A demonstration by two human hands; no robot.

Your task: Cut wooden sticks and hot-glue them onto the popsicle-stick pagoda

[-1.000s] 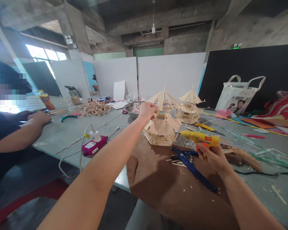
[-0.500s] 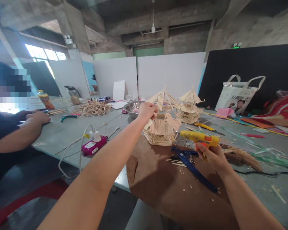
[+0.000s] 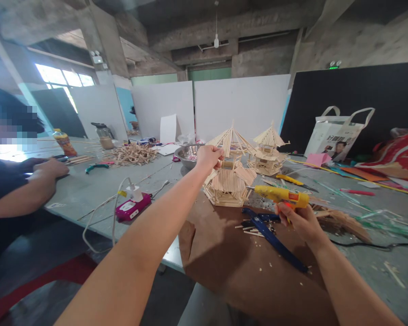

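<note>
A two-tier pagoda model of wooden sticks stands on brown paper on the grey table. My left hand is stretched out to it, fingers closed on the edge of its upper roof. My right hand grips a yellow glue gun whose nozzle points left at the model's lower tier, close to it. A second, smaller stick pagoda stands just behind.
Blue-handled cutters and loose stick bits lie on the paper. A pink power strip with a white plug, a metal bowl, a pile of sticks and a white bag sit on the table. Another person's forearm rests at left.
Almost nothing has moved. The person at left has drawn their hand slightly back; my hands hold the same places.
</note>
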